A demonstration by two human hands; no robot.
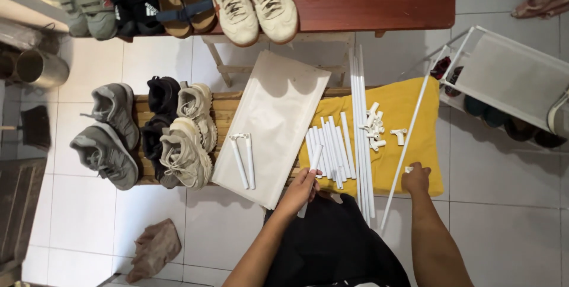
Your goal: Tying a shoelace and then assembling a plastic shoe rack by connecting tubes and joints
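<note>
1. fingers of the left hand point(301, 187) close around one short white tube point(314, 159), lifted at the near end of the row of short tubes point(332, 147) on the yellow cloth point(415, 109).
2. right hand point(416, 177) pinches a small white connector point(408, 169) at the cloth's near edge, beside a slanting long rod point(409, 139).
3. risk, as i judge it: dragging the tube sideways could scatter the row onto the tiles.
4. the right forearm sits close to the slanting rod; a nudge could tip it off the bench.
5. loose connectors point(374, 127) near the bundle of long rods point(360, 121) could roll away if the cloth shifts.
</note>
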